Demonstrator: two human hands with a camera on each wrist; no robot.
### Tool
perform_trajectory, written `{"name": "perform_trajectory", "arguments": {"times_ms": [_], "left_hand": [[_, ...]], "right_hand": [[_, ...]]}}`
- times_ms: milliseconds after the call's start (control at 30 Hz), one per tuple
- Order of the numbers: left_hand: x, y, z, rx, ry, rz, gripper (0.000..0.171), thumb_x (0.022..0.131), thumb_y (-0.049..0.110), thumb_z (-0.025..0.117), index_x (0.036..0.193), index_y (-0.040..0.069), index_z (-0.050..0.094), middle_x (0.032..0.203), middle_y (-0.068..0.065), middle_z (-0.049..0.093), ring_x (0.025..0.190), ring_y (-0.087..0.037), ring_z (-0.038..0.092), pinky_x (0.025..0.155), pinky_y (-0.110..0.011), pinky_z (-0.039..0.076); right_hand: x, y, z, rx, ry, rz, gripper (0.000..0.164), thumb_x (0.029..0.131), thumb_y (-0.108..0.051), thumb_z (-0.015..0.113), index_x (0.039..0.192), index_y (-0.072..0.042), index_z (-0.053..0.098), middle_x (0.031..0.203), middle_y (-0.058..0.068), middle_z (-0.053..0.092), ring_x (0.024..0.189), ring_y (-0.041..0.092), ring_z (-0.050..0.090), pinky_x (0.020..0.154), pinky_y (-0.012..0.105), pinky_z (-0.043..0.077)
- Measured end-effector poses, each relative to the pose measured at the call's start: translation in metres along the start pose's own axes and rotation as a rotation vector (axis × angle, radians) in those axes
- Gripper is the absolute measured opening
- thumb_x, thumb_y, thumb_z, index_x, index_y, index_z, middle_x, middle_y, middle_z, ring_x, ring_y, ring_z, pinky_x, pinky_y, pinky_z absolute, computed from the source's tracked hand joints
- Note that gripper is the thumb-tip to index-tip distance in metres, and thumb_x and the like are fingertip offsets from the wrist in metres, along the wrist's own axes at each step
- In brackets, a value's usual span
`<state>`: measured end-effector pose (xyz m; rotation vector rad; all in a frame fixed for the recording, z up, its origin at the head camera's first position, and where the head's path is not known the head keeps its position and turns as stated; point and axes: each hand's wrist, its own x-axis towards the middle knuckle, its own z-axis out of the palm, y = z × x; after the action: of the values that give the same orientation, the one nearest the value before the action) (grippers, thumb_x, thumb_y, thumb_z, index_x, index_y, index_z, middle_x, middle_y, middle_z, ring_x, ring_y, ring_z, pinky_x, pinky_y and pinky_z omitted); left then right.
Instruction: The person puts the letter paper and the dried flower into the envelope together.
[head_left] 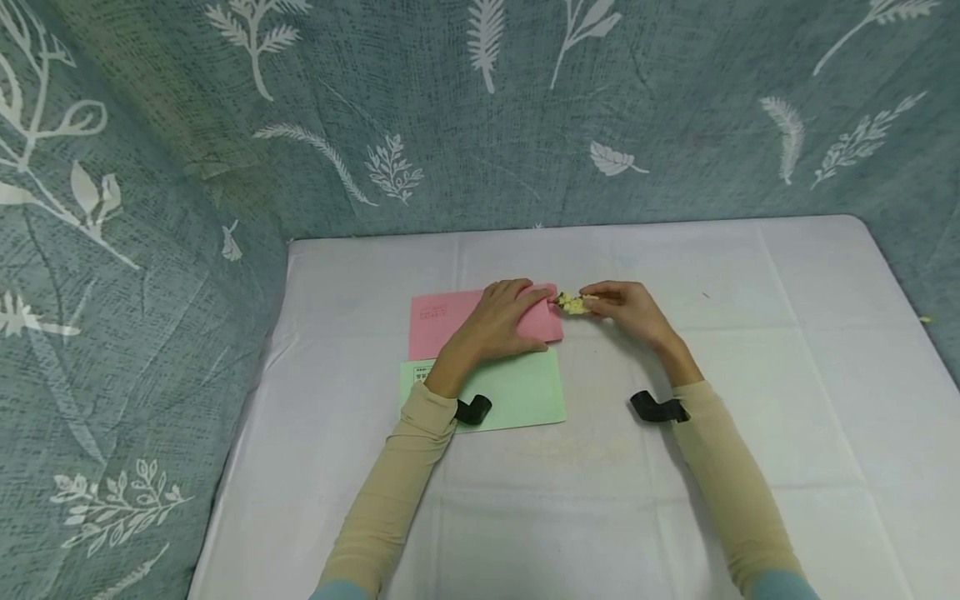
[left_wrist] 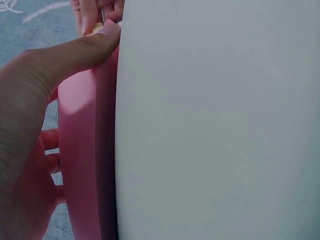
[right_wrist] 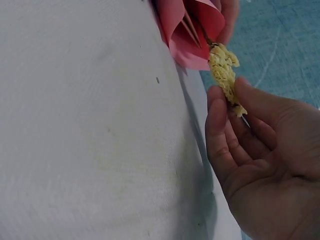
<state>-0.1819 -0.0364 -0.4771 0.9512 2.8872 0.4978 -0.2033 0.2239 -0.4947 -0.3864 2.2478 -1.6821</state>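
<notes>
A pink envelope (head_left: 442, 325) with small printed text lies on the table, and my left hand (head_left: 497, 323) grips it near its right end. Thumb and fingers lie on opposite sides of the envelope (left_wrist: 80, 150) in the left wrist view. In the right wrist view the envelope's mouth (right_wrist: 177, 47) gapes, with thin stalk-like pieces inside. My right hand (head_left: 633, 310) pinches a sprig of pale yellow dried flowers (right_wrist: 224, 70) between thumb and fingers. Its dark stem end points into the mouth, while the flower head stays outside.
A green envelope (head_left: 517, 396) with a printed label lies just in front of the pink one, partly under my left forearm. White cloth covers the table (head_left: 750, 350). Patterned teal curtains (head_left: 450, 125) hang behind and at the left. A small dark speck (head_left: 705, 295) lies at the right.
</notes>
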Motion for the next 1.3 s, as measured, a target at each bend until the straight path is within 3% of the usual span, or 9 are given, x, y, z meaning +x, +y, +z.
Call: {"name": "perform_trajectory", "arguments": {"times_ms": [200,600,867,1100,1300], "left_hand": [[-0.002,0.001,0.0,-0.003,0.0,0.019,0.082,0.08,0.054,0.075,0.148,0.023,0.044,0.142,-0.012,0.046,0.133,-0.029,0.039,0.113,-0.046,0.026],[-0.007,0.001,0.001,0.01,-0.013,0.032,0.083,0.08,0.055,0.074,0.15,0.024,0.041,0.143,-0.012,0.045,0.133,-0.03,0.039,0.113,-0.047,0.027],[-0.011,0.002,0.0,0.019,-0.01,0.042,0.083,0.08,0.054,0.075,0.15,0.023,0.041,0.143,-0.013,0.045,0.133,-0.03,0.039,0.113,-0.047,0.027],[-0.008,0.001,0.0,0.004,-0.011,0.046,0.083,0.081,0.053,0.075,0.15,0.023,0.041,0.144,-0.013,0.044,0.134,-0.03,0.038,0.113,-0.047,0.025],[-0.005,0.001,-0.001,0.012,-0.014,0.031,0.082,0.081,0.054,0.074,0.15,0.023,0.041,0.144,-0.012,0.044,0.134,-0.029,0.038,0.113,-0.046,0.026]], "right_hand": [[-0.001,-0.001,0.008,-0.042,0.016,-0.033,0.032,0.097,-0.013,0.062,0.121,0.007,0.065,0.114,0.026,0.067,0.083,0.011,0.069,0.076,0.021,0.054],[-0.004,-0.002,0.02,-0.105,0.028,-0.025,0.032,0.098,-0.017,0.061,0.12,0.005,0.066,0.11,0.023,0.069,0.079,0.012,0.068,0.072,0.022,0.054],[-0.006,-0.008,0.027,-0.071,0.03,-0.004,0.032,0.098,-0.014,0.06,0.12,0.007,0.065,0.109,0.025,0.068,0.081,0.017,0.069,0.073,0.024,0.055],[-0.008,-0.032,0.032,-0.048,-0.005,0.013,0.03,0.098,-0.006,0.057,0.121,0.014,0.062,0.108,0.031,0.066,0.086,0.033,0.069,0.077,0.033,0.057],[0.002,-0.028,0.035,-0.021,-0.026,-0.017,0.029,0.097,-0.005,0.058,0.119,0.014,0.062,0.111,0.03,0.066,0.084,0.023,0.07,0.075,0.03,0.057]]}}
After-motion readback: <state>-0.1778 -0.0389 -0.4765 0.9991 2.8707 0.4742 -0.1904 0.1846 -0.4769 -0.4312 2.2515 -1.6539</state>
